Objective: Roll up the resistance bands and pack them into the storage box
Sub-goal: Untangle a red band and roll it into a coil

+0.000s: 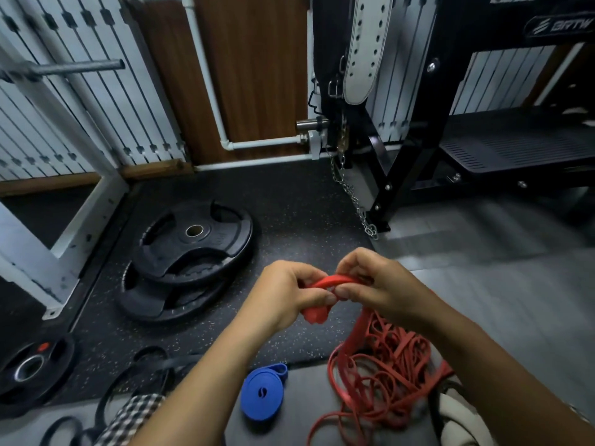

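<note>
One red band is pinched between our left hand and right hand, fingers of both curled round its started roll, with the tail dropping into the tangled red pile below our right wrist. A rolled blue band lies just left of that pile, and stacked weight plates sit farther left.

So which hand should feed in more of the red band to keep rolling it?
Probably the right hand: the loose red band trails from it down to the tangled pile just below it. The left hand grips the part already rolled.
</note>
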The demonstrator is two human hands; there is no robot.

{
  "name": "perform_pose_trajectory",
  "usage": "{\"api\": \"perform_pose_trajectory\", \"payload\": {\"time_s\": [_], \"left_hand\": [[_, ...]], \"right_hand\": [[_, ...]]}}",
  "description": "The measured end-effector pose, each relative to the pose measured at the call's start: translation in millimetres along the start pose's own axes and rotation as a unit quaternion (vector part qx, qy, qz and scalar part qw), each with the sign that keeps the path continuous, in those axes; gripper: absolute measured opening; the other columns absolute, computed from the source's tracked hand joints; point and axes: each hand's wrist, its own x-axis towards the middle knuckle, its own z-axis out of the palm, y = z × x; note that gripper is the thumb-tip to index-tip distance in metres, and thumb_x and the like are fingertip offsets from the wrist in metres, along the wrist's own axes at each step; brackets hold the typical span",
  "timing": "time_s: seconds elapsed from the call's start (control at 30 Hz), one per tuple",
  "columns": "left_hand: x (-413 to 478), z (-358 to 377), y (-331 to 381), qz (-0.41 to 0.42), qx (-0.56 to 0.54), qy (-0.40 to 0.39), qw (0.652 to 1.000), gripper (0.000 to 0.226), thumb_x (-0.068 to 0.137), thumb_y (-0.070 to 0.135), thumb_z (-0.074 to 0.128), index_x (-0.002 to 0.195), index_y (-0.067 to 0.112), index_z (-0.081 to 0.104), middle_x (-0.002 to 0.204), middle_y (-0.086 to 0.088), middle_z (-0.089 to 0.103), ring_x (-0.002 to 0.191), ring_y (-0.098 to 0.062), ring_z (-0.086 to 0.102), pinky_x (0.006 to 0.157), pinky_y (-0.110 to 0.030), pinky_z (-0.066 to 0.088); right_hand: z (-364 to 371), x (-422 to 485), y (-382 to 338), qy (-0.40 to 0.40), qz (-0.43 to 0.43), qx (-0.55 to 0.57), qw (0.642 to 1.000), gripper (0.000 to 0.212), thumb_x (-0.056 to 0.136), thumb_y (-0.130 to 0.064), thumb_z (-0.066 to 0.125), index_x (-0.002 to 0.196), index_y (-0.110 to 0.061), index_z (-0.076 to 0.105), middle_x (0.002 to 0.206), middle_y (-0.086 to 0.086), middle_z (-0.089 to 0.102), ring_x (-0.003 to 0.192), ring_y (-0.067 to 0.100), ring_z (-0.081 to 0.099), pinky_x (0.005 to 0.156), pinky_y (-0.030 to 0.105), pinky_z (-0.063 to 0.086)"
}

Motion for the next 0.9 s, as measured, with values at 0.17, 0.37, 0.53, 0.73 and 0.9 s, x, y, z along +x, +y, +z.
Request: {"api": "perform_pose_trajectory", "payload": {"time_s": [0.17,0.37,0.53,0.73,0.9], "left_hand": [[-2,9,4,-0.001,-0.094,-0.014,0.995,0.013,0.071,0.001,0.074,0.074,0.014,0.070,0.059,-0.006,0.064,0.050,-0.015,0.059,0.049,-0.021,0.048],[-2,13,6,0.013,-0.193,0.034,0.980,0.007,0.075,0.002,0.070,0.080,0.005,0.069,0.060,-0.012,0.064,0.048,-0.016,0.058,0.046,-0.019,0.045],[0,17,5,0.026,-0.208,0.072,0.975,0.009,0.075,-0.001,0.069,0.083,0.001,0.067,0.058,-0.011,0.062,0.045,-0.013,0.057,0.044,-0.018,0.045],[0,18,4,0.033,-0.248,0.129,0.960,0.015,0.074,0.001,0.070,0.088,-0.002,0.066,0.058,-0.008,0.063,0.045,-0.010,0.057,0.044,-0.017,0.045],[0,19,5,0.052,-0.257,0.175,0.949,0.011,0.077,-0.001,0.067,0.089,-0.001,0.066,0.061,-0.003,0.065,0.050,-0.010,0.059,0.047,-0.018,0.048]], "right_hand": [[-3,-5,-4,0.024,0.006,0.075,0.997,0.019,0.079,-0.011,0.069,0.084,-0.022,0.054,0.068,-0.007,0.062,0.062,-0.003,0.058,0.060,0.012,0.045],[-3,-3,-5,0.076,0.030,0.184,0.979,0.023,0.077,-0.012,0.070,0.092,-0.024,0.058,0.090,0.003,0.068,0.081,0.009,0.067,0.071,0.016,0.052],[-2,-2,-9,0.086,0.048,0.243,0.965,0.015,0.080,-0.008,0.066,0.095,-0.010,0.065,0.087,0.003,0.070,0.076,0.001,0.065,0.066,0.009,0.048],[10,-1,-7,0.084,0.071,0.297,0.948,0.020,0.082,-0.007,0.062,0.102,-0.008,0.063,0.094,0.005,0.070,0.084,0.008,0.066,0.075,0.015,0.053],[12,-2,-5,0.056,0.100,0.303,0.946,0.028,0.079,-0.027,0.060,0.101,-0.012,0.065,0.094,0.008,0.070,0.086,0.010,0.065,0.084,0.022,0.051]]}}
